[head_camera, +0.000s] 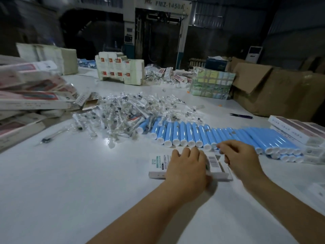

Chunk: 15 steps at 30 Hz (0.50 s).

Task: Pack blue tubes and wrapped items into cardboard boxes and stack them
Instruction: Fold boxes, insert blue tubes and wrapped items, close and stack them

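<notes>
The grey machine [156, 23] beyond the tabletop's far edge bears "FMZ-1450A" across its top. The flat white box [159, 166] near the tabletop's front edge carries a barcode and green lettering too blurred to read.

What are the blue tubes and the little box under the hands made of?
The blue tubes look like smooth, shiny plastic: light glints along them, and their ends are white. The little box looks like thin printed cardboard, matte white with a barcode and sharp folded edges. The left hand rests on it.
</notes>
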Tool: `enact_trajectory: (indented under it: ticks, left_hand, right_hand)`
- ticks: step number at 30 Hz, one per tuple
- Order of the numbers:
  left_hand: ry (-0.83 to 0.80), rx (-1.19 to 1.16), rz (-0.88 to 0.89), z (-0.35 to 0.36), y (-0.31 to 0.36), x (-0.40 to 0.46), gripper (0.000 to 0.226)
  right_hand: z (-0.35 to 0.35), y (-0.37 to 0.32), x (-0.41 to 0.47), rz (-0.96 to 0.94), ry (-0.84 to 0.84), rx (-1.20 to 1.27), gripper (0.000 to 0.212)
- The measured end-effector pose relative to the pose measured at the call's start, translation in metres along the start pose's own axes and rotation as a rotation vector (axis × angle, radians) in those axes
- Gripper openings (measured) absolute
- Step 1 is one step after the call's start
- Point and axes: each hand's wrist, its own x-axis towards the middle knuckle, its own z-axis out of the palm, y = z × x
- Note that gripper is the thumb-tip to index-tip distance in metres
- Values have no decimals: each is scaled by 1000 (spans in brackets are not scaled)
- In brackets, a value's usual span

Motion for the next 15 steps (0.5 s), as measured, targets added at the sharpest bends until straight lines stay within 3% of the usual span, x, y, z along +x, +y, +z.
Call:
enact_trajectory:
  ticks: [6, 12, 15]
  left_hand:
    - [-32, 6, 3, -3, 0, -1, 51]
    - [-68, -29, 25, -2, -1, 5, 63]
    - [-72, -42, 27, 0, -3, 5, 62]
  right_hand:
    - [74, -40, 61, -468, -299, -518, 14]
    - [142, -53, 121, -621, -554, -879, 55]
    - [160, -49, 130, -750, -633, -1117, 36]
